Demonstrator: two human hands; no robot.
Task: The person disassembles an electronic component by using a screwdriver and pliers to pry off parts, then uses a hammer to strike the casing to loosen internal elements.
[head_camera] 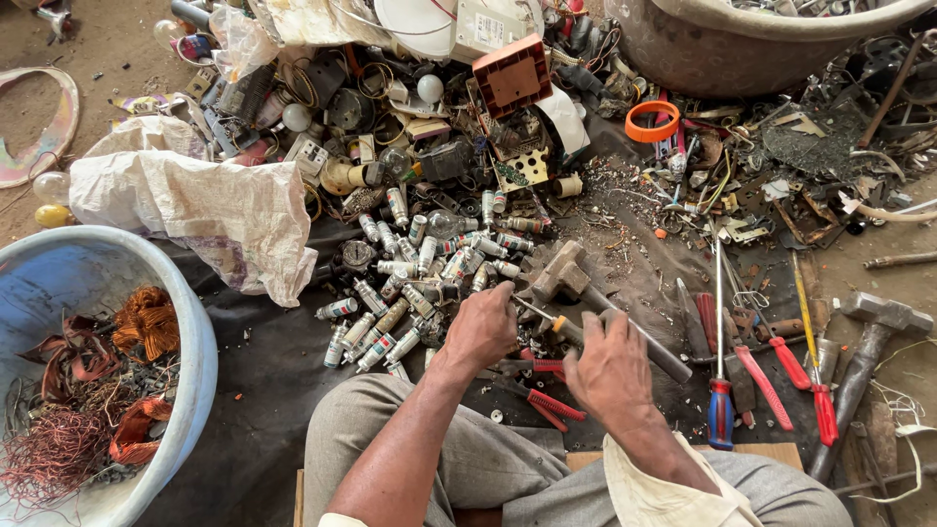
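Lying under both hands (547,346): worn grey hammer (586,298), head scuffed.

Bright, even daylight fills the scene, with only soft, short shadows under the scrap. The white sack (195,210) nearly glares. Focus is sharp throughout; wide-angle bending shows on the blue tub (200,332) at the frame's edge.

The left hand (480,330) rests knuckles-up beside a heap of small cylindrical fuses (415,283), fingers curled by a hammer head (558,274). The right hand (611,370) closes over the hammer's metal handle (644,342). Red-handled pliers (539,398) lie beneath both hands; a blue basin (200,361) of copper wire (59,449) sits at left.
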